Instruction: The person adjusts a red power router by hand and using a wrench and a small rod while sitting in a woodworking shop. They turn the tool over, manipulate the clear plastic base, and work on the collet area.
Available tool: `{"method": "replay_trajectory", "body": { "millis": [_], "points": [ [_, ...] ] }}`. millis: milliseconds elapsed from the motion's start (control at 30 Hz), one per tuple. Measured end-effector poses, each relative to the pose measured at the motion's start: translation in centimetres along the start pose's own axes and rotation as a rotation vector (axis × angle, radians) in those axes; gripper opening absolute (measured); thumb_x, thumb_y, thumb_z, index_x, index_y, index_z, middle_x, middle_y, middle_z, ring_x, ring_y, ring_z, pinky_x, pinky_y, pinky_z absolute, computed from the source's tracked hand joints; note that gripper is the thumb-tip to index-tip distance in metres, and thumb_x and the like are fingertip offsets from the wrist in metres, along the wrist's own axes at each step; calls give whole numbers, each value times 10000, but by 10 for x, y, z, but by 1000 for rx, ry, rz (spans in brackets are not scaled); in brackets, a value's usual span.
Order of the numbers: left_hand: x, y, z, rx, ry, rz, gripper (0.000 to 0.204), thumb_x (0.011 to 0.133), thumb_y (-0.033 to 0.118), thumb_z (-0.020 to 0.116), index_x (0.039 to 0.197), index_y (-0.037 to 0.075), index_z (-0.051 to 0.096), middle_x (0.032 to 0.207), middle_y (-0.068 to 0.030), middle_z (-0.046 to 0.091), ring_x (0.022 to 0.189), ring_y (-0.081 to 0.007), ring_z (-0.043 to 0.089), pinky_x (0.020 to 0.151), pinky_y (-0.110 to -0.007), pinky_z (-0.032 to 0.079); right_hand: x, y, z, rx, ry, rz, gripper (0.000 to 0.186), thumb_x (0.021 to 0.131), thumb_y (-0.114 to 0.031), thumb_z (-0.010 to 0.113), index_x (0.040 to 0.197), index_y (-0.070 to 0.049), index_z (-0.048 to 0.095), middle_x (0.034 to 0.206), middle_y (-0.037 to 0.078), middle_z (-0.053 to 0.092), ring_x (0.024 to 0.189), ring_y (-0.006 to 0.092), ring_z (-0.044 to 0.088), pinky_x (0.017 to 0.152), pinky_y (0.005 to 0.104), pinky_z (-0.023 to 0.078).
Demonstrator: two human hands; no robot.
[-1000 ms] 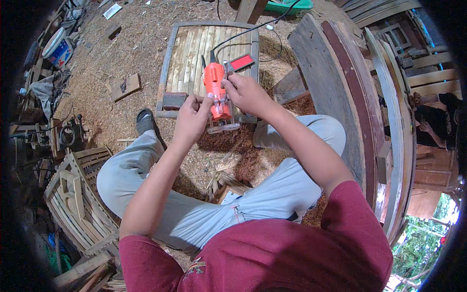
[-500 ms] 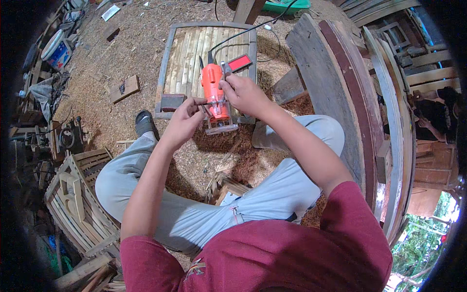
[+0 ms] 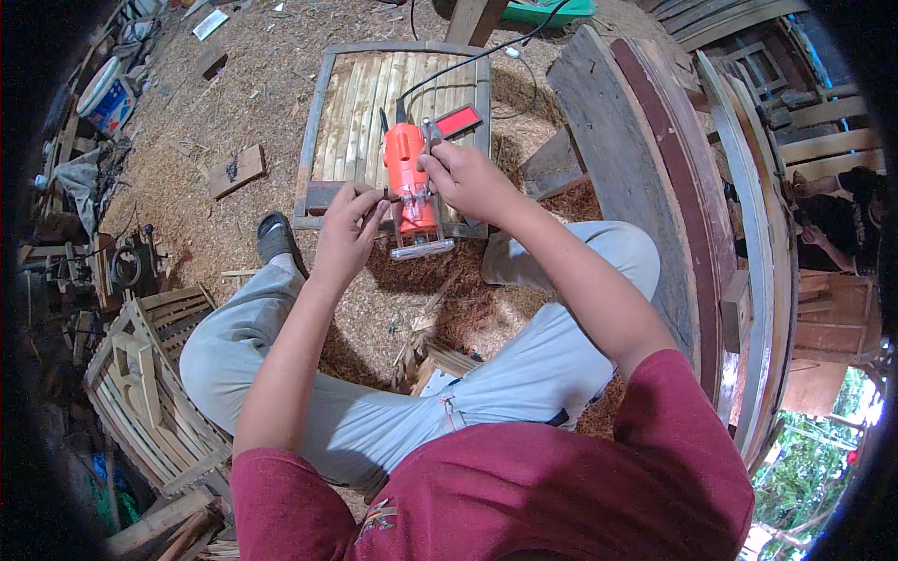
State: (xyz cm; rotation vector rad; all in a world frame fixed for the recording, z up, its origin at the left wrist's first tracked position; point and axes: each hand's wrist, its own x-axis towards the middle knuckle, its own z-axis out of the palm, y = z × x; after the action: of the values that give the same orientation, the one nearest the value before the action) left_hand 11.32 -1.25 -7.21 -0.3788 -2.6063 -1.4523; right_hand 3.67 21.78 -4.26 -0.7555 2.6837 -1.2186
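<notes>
An orange hand-held router (image 3: pixel 409 182) with a black cord is held above the sawdust floor, its clear base (image 3: pixel 422 248) pointing toward me. My right hand (image 3: pixel 465 178) grips the router's body from the right. My left hand (image 3: pixel 348 224) pinches a small dark tool or part at the router's left side, near its collar. Just beyond the hands a slatted wooden panel (image 3: pixel 393 93) in a grey frame lies flat on the ground, with a small red block (image 3: pixel 458 122) resting on it.
Large curved wooden boards (image 3: pixel 645 159) lean at the right. A slatted wooden chair piece (image 3: pixel 140 393) lies at the lower left. A small wood block (image 3: pixel 236 170) and a bucket (image 3: pixel 108 93) sit on the sawdust at the left. Another person (image 3: pixel 842 224) sits far right.
Both hands and the router have shifted slightly nearer to me. My left hand has slid from the router's base to its left side, fingers now pinched there.
</notes>
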Motion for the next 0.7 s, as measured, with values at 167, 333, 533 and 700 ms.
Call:
{"method": "replay_trajectory", "body": {
  "millis": [167,333,533,700],
  "points": [
    [-2,-1,2,-17,54,82,160,944,45,725,1098,0,723,951,-134,649,860,-305,659,764,-377,520,0,-4,-4,-55,-18,-60,246,1054,-203,590,995,24,662,836,218,685,768,403,694,702,469,534],
    [0,0,-1,-17,40,67,202,909,-24,725,1103,28,743,927,-115,639,862,-262,658,779,-354,519,-2,-6,-6,-25,-31,-123,200,1048,-187,601,1048,9,640,870,217,681,802,414,686,708,482,521],
    [-2,-2,-2,18,55,120,158,892,-29,739,1041,23,725,897,-116,652,846,-274,677,752,-363,527,-9,-9,-16,-28,-140,-117,168,1047,-176,601,1091,-14,619,867,204,672,801,408,673,708,475,513],
    [0,1,-3,39,43,121,159,887,-11,753,1038,36,733,910,-121,661,839,-293,676,743,-381,524,-14,-2,-17,-52,-172,-176,169,1044,-170,611,1132,-29,582,882,199,661,782,408,660,705,469,514]
  ]
}}
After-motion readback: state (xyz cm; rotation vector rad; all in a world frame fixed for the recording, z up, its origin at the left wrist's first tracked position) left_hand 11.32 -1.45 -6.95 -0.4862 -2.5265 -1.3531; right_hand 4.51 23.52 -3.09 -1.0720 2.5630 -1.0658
